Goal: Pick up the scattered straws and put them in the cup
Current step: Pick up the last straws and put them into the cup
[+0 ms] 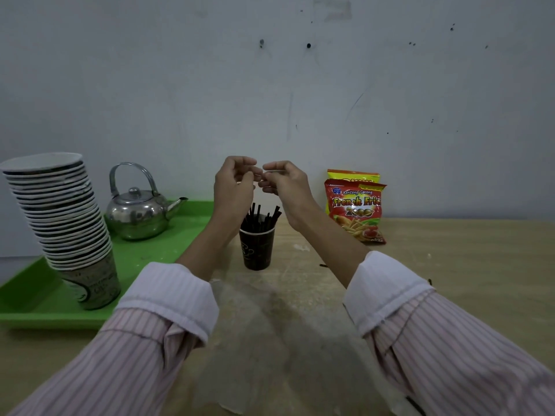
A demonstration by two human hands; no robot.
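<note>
Behind the scene stands a pale grey wall (300,85) marked with small dark spots and scratches. Below it runs a light wooden counter (450,280) with a worn, whitish patch near its centre.

A dark paper cup with a white rim (257,250) stands upright on the counter, near the middle. Black straws (260,219) stand inside it, leaning at slightly different angles; their lower parts are hidden by the cup wall. Two short dark marks lie on the counter to the right of the cup; they are too small to identify.

Both hands are raised above the cup, well clear of the straws. The left hand (232,187) and the right hand (285,183) meet at the fingertips, with the fingers (271,166) curled inward. Whether they pinch anything between them cannot be told. Striped pink sleeves with white cuffs (168,298) cover both forearms and run out of the picture at the bottom.

On the left, a green plastic tray (27,307) carries a leaning stack of paper cups (60,211) and a shiny metal kettle (138,214). The tray is cut off at the left edge. Against the wall on the right stands a red and yellow snack packet (356,211); a second packet behind it is mostly hidden.
</note>
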